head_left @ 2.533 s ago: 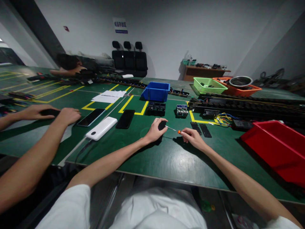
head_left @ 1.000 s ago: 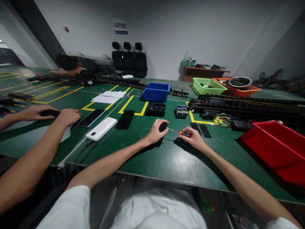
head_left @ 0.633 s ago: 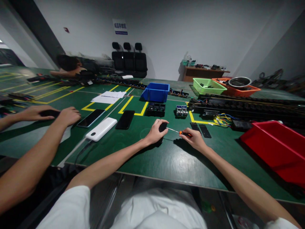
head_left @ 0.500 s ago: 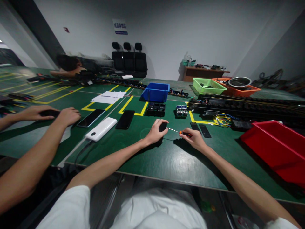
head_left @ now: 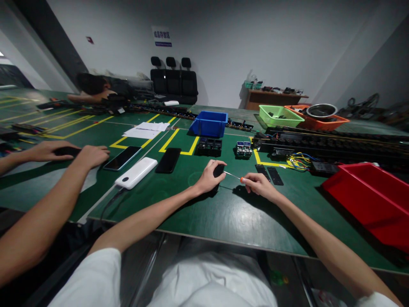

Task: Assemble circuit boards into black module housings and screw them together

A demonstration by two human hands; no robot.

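My left hand (head_left: 209, 177) is closed around a small black box-like part (head_left: 218, 171), most of which the fingers hide. In my right hand (head_left: 259, 186) is a screwdriver (head_left: 242, 180) with an orange and black handle. Its thin metal shaft points left and meets the side of the black part facing my right hand; the tip's exact seat is too small to make out. Beyond my hands stand a black module (head_left: 209, 146) and a module with a bare circuit board (head_left: 243, 149). Two flat black plates (head_left: 275, 175) lie just behind my right hand.
Left of my hands lie a black phone (head_left: 168, 160), a white power bank (head_left: 136, 173) with a cable, and another phone (head_left: 123, 158). A co-worker's hands (head_left: 91, 157) rest farther left. A blue bin (head_left: 209, 123) stands behind, a red bin (head_left: 370, 200) at right.
My right hand has shifted its fingers on the screwdriver handle, which shows less now. My left hand and the black part stay in place.
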